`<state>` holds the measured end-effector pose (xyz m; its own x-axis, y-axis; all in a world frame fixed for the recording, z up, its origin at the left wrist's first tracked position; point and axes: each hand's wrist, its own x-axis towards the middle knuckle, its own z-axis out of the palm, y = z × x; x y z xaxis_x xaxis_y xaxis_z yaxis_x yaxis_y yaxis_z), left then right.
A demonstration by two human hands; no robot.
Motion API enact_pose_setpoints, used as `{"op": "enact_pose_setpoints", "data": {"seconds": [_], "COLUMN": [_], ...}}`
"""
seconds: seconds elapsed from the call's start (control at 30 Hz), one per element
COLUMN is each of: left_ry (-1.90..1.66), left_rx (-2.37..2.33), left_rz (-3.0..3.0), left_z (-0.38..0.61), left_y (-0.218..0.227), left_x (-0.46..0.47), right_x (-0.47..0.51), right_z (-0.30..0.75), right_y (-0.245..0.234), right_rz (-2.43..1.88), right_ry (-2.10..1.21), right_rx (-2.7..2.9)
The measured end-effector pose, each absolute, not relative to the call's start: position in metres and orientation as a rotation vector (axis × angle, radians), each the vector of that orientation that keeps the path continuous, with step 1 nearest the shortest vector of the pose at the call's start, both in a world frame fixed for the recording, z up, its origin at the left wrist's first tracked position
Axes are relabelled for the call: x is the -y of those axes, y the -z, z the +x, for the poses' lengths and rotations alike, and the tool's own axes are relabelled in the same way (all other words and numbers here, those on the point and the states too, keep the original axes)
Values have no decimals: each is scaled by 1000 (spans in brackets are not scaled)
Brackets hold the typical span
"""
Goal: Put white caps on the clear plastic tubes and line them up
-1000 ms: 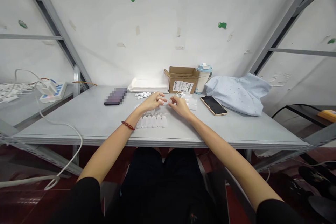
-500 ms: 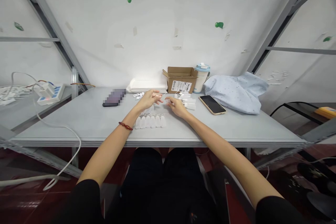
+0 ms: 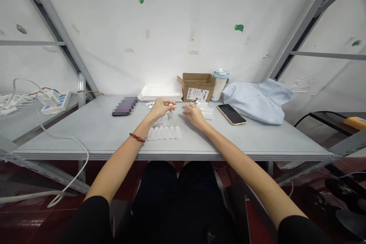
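My left hand (image 3: 160, 109) is above the table, thumb and fingertips pinched on a small white piece (image 3: 170, 105), too small to make out fully. My right hand (image 3: 195, 115) faces it a short way off, fingers slightly curled and thumb apart; I see nothing between them. Just beyond the right hand lie several clear plastic bottles (image 3: 208, 113), partly hidden by it. White oval pieces (image 3: 164, 133) stand side by side in a row near my left wrist. Behind that wrist are several small white caps (image 3: 149, 104).
At the back stand a stack of white trays (image 3: 160, 93), an open cardboard box (image 3: 198, 87) and a tumbler with a blue lid (image 3: 219, 84). To the right lie a phone (image 3: 231, 114) and a light blue cloth (image 3: 256, 99). A dark, blurred-out object (image 3: 125, 106) lies left.
The left fingers, spread half a second ago, have come together on the small white piece. My right hand has shifted very slightly right.
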<state>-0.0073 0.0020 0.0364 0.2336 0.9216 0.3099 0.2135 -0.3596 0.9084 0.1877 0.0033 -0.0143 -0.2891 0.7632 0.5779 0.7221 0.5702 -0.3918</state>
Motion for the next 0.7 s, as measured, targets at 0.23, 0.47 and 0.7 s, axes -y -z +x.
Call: {"op": "enact_pose_setpoints", "data": {"seconds": [0.23, 0.47, 0.7], "left_ry": [-1339, -1164, -1209], "left_rx": [-808, -812, -907], "left_rz": [1675, 1619, 1716], "left_z": [-5, -1, 1], "left_y": [-40, -41, -45], "left_x": [2, 9, 13], "right_x": [-4, 1, 11], "right_z": [188, 183, 177], "right_y": [15, 11, 3], "right_rz": [-1226, -1073, -1005], "right_ry": [-107, -221, -405], "right_rx": [2022, 2091, 1983]}}
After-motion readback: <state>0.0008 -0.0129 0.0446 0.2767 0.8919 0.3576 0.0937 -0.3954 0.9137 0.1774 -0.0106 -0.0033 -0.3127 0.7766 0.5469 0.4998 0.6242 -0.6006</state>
